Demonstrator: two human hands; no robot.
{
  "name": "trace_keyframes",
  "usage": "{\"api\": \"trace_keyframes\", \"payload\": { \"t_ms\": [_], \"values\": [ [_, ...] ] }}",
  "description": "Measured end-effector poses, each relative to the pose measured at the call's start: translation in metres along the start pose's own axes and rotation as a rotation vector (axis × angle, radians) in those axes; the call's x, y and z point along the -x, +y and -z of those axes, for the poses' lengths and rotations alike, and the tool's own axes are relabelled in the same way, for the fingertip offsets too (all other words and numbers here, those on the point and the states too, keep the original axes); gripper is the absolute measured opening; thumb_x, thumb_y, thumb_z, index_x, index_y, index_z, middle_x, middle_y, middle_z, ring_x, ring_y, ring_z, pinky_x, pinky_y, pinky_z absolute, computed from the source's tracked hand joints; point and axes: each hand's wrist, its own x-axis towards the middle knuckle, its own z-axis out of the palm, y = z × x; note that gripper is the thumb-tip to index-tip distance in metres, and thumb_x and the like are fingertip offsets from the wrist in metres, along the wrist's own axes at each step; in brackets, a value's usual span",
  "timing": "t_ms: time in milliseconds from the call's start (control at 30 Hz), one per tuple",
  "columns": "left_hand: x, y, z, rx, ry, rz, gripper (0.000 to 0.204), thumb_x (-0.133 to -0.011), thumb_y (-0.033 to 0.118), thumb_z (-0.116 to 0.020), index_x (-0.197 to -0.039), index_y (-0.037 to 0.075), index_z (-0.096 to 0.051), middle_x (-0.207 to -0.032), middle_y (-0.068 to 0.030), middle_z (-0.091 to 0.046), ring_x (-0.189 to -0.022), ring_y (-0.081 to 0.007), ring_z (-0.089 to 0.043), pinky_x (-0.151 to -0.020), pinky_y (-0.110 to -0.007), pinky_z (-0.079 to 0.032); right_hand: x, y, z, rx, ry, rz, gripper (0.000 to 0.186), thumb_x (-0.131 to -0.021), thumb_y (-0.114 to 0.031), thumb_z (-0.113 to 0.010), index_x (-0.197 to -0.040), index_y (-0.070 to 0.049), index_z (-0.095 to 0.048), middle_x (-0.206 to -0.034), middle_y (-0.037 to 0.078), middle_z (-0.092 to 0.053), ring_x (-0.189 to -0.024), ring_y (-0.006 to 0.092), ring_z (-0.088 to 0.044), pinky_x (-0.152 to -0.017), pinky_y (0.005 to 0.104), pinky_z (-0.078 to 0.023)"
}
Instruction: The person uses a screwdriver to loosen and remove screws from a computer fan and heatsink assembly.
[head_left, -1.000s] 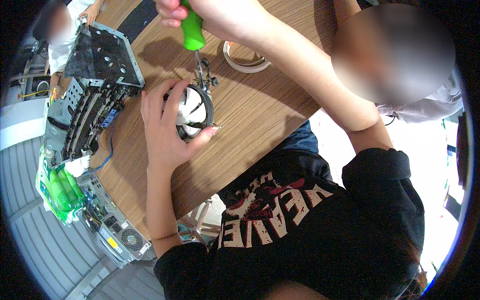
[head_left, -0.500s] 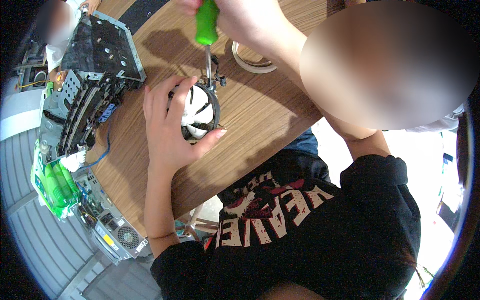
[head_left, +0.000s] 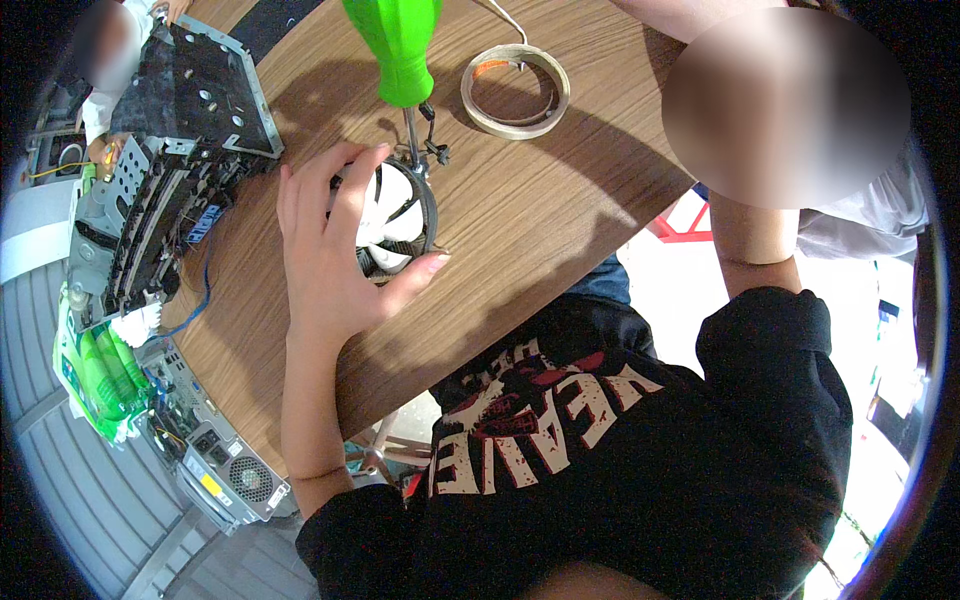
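Note:
My left hand [head_left: 325, 225] is curled round a cooling fan [head_left: 385, 222] with white blades and a dark round frame, steadying it on the wooden table. Its fingers lie over the far left side and its thumb reaches along the near edge. At the fan's far right edge, a screwdriver [head_left: 405, 75] with a green handle stands upright, its shaft pointing down. The top of that handle is cut off by the picture's upper edge. Part of my right forearm [head_left: 665, 12] shows at the top right; my right hand itself is out of sight. A small black cable and connector [head_left: 437, 150] lie beside the shaft.
A ring-shaped roll of tape [head_left: 515, 129] lies beyond the fan. At left stands an opened metal computer chassis [head_left: 205, 95] with a blue cable [head_left: 207, 285]. A green package [head_left: 118, 370] and a power supply [head_left: 225, 465] are lower left. Another person's hand [head_left: 105, 150] is behind the chassis.
My right hand has left the picture past the top, and my right forearm has shifted up and right. More of the green handle and the tape roll shows. My left hand keeps hold of the fan.

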Motion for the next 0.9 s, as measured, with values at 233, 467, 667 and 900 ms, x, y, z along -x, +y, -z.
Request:
{"api": "trace_keyframes", "payload": {
  "t_ms": [233, 467, 667, 900],
  "values": [
    [-0.002, 0.002, 0.003, -0.001, -0.036, 0.027, 0.085, -0.061, 0.051, -0.080, -0.132, 0.012, -0.053, -0.128, -0.0151, -0.050, -0.119, -0.0393, -0.047, -0.107, -0.062, -0.028, 0.002, -0.014, -0.003, 0.184, 0.002, -0.042, 0.032, -0.098, -0.025, -0.048, -0.115, -0.003, -0.064, -0.095, 0.005, -0.066, -0.087, 0.0143, -0.061, -0.079, 0.0267, -0.048],
    [0.001, 0.003, 0.003, -0.035, -0.032, 0.046, 0.083, -0.064, 0.054, -0.079, -0.126, 0.004, -0.056, -0.126, -0.0193, -0.049, -0.119, -0.0429, -0.045, -0.103, -0.058, -0.032, -0.032, -0.007, -0.014, 0.274, 0.087, 0.125, 0.032, -0.097, -0.028, -0.050, -0.111, -0.005, -0.067, -0.094, 0.005, -0.067, -0.085, 0.0148, -0.061, -0.077, 0.0265, -0.048],
    [0.004, -0.001, 0.000, -0.033, -0.005, 0.013, 0.085, -0.065, 0.055, -0.078, -0.128, 0.002, -0.054, -0.127, -0.0216, -0.048, -0.119, -0.0438, -0.044, -0.102, -0.056, -0.033, -0.079, -0.010, -0.045, 0.158, 0.251, 0.298, 0.033, -0.096, -0.031, -0.051, -0.107, -0.007, -0.070, -0.093, 0.004, -0.068, -0.083, 0.0153, -0.062, -0.075, 0.0264, -0.049],
    [0.002, -0.002, 0.001, -0.022, -0.021, 0.017, 0.085, -0.064, 0.052, -0.079, -0.130, 0.005, -0.054, -0.129, -0.0183, -0.048, -0.119, -0.0430, -0.045, -0.105, -0.060, -0.030, -0.099, 0.000, -0.055, -0.429, 0.185, 0.280, 0.034, -0.095, -0.035, -0.053, -0.104, -0.008, -0.073, -0.092, 0.003, -0.068, -0.080, 0.0158, -0.062, -0.072, 0.0262, -0.049]
  ]
}}
